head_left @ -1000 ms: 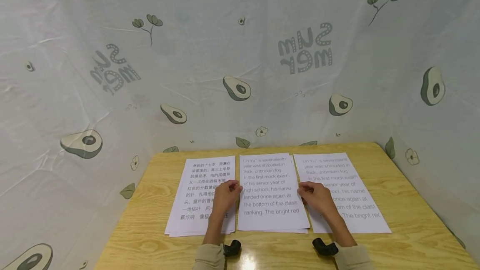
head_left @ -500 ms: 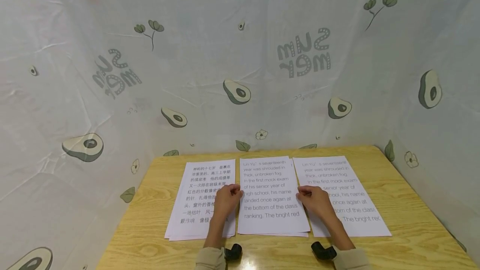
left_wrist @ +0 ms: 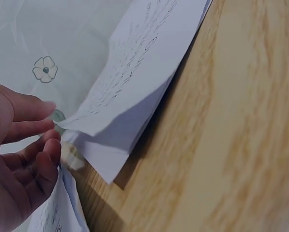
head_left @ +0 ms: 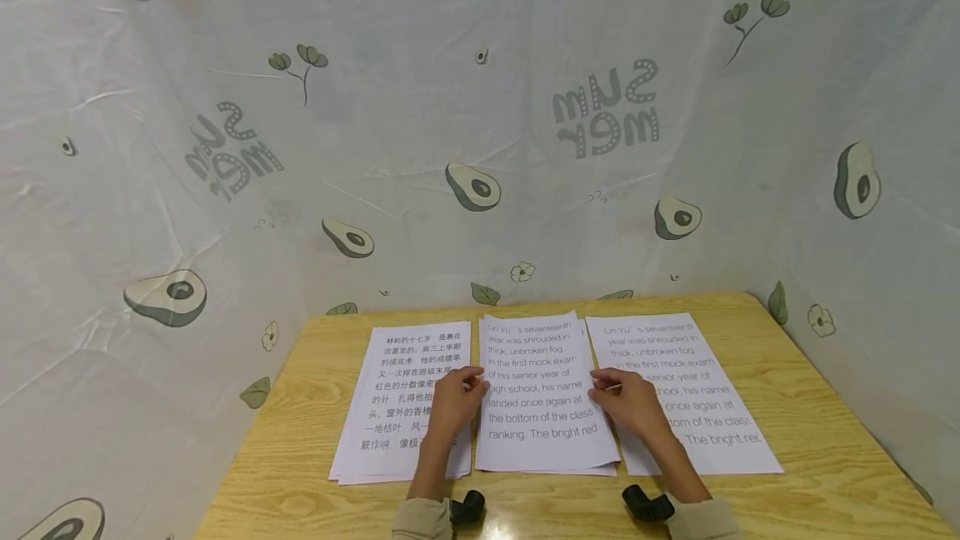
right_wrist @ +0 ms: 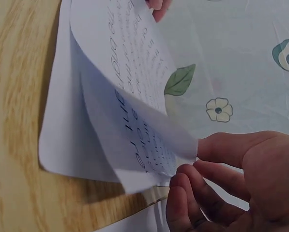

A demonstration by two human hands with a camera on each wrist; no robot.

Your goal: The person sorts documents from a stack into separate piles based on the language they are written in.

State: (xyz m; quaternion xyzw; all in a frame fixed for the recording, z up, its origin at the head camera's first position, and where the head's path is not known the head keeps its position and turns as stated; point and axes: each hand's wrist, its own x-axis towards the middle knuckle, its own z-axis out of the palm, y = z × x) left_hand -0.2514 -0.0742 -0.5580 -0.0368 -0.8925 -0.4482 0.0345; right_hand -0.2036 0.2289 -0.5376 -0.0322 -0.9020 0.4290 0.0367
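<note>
In the head view, a printed sheet of paper with English text tops the middle stack. My left hand pinches its left edge, and my right hand pinches the right edge between thumb and fingers. Both long sides curl upward. The right wrist view shows the top sheet bowed up, with another sheet under it on the table. On the left side, the paper also lifts toward the fingertips in the left wrist view.
A stack of sheets with Chinese text lies to the left, partly under my left hand. Sheets with English text lie to the right. All rest on a wooden table, with a patterned cloth hanging behind.
The middle top sheet's edges have risen and curled between my hands. My right hand has shifted slightly left. The head view has tilted up a little.
</note>
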